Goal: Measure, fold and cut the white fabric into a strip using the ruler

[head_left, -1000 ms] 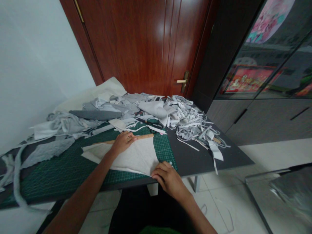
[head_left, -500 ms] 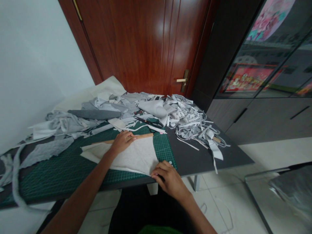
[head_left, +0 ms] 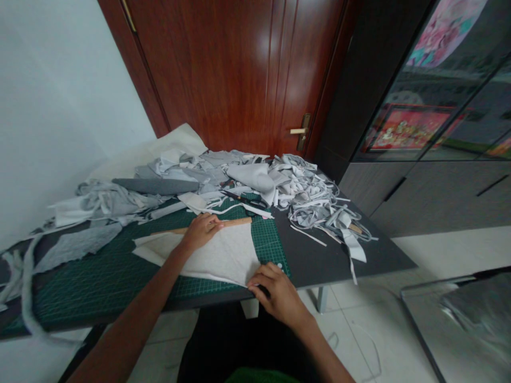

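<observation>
Right hand (head_left: 275, 292): thumb and fingers pinching the cloth's near right corner. Worktop (head_left: 315, 266): dark, smooth. Cloth (head_left: 227, 258): pale, matt, creased, lying between the hands, long axis left to right. Mat (head_left: 80, 292): green, gridded, under the cloth. Left hand (head_left: 203, 232): on the ruler, the nearer to it; whether it grips, cannot tell. Ruler (head_left: 238, 222): wooden, straight, along the cloth's far edge. Scissors (head_left: 244, 200): dark, beyond the ruler. Scraps (head_left: 309, 194): grey-white, limp, heaped. Door (head_left: 223, 69): glossy red-brown.

Fabric (head_left: 227, 255) on cutting mat (head_left: 99, 287); ruler (head_left: 238, 222) along its far edge; scissors (head_left: 241, 199), scraps (head_left: 251, 176) behind
</observation>
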`<state>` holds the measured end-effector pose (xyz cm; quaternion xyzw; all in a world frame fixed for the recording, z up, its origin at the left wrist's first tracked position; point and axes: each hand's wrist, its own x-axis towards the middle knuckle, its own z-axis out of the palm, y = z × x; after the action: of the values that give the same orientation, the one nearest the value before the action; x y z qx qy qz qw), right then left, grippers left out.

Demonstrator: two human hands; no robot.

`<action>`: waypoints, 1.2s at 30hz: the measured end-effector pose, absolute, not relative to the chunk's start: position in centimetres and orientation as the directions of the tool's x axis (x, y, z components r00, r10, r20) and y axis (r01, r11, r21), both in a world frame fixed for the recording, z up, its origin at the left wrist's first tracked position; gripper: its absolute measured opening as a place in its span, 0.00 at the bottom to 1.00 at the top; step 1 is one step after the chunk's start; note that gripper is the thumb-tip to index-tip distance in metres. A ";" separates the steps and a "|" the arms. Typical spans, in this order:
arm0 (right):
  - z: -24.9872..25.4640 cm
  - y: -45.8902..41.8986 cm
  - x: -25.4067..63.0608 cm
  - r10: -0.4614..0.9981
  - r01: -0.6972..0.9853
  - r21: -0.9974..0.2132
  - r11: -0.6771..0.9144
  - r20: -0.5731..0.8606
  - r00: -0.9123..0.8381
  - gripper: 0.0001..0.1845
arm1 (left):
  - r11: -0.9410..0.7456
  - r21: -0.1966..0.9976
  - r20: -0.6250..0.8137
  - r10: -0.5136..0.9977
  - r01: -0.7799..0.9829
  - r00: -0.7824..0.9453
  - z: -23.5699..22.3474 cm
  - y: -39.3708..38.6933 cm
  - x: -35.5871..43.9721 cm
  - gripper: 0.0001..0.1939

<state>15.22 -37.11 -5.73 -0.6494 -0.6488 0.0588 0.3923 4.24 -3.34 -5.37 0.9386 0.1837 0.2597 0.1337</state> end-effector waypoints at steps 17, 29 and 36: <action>-5.6 -37.1 15.2 0.893 0.795 -0.590 0.143 0.423 0.154 0.04 | -0.892 0.351 0.428 0.424 0.285 0.799 -5.4 -3.3 4.2 0.13; -5.8 -37.1 15.1 0.892 0.783 -0.604 0.146 0.423 0.160 0.03 | -0.896 0.354 0.438 0.413 0.269 0.798 -5.3 -3.4 4.2 0.13; -5.8 -37.0 15.2 0.890 0.779 -0.607 0.161 0.431 0.152 0.03 | -0.895 0.357 0.436 0.413 0.268 0.799 -5.2 -3.5 4.1 0.12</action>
<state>15.16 -37.01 -5.78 -0.6441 -0.6475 0.0691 0.4014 4.14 -3.49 -5.24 0.9381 0.1814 0.2597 0.1401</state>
